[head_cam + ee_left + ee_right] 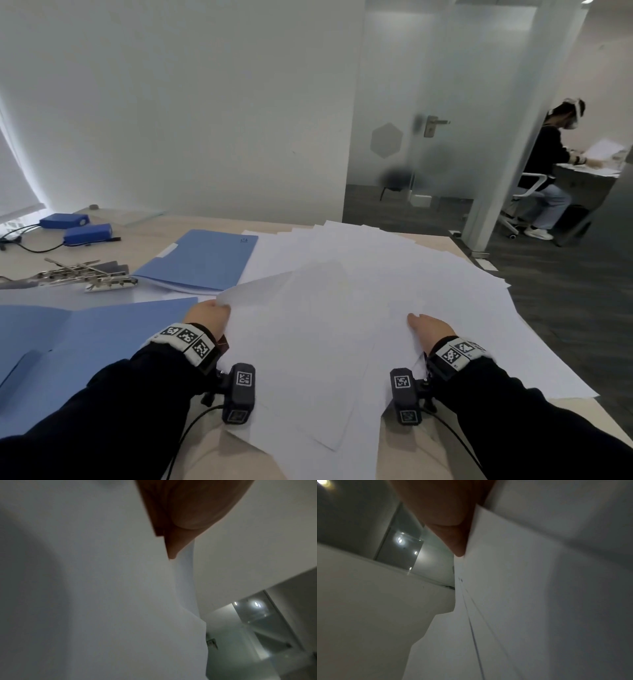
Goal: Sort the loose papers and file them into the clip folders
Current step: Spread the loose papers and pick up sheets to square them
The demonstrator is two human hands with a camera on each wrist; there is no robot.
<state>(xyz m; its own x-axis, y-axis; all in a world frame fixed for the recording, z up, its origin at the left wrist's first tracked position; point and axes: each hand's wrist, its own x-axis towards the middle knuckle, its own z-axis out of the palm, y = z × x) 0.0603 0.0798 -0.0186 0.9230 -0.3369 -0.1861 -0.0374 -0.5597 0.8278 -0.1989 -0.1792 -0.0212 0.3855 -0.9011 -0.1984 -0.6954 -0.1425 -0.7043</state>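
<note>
Pale wood desk (pixel 144 236) fills the lower frame under a wide spread of white papers (pixel 394 274). At lower centre the left hand (pixel 208 317) pinches the lifted corner of a top sheet (pixel 291 308); its fingers are hidden behind the paper. The right hand (pixel 432 329) lies on the sheets at lower right, thumb out, its other fingers tucked under a paper edge, so whether it grips cannot be told. Both wrist views are blurred and mostly blocked by paper. An open blue folder (pixel 85 342) lies at lower left, cut off by the frame edge and a sleeve. A closed blue folder (pixel 202 260) sits beyond it, touching the papers. Metal clips (pixel 85 274) lie left of it, hard to count. Two blue boxes (pixel 75 228) with cables sit at the far left. A seated person (pixel 548 161) is partly hidden at upper right.
</note>
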